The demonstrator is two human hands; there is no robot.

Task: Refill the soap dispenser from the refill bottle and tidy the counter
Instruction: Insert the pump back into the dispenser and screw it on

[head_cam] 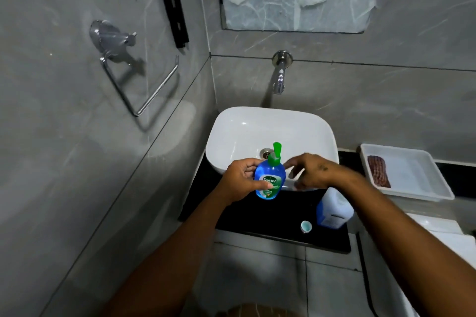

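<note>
The soap dispenser is a clear blue bottle with a green pump head and green label, held upright above the black counter, just before the white basin. The left hand grips its body; the right hand hovers beside it, fingers loosely spread.
</note>
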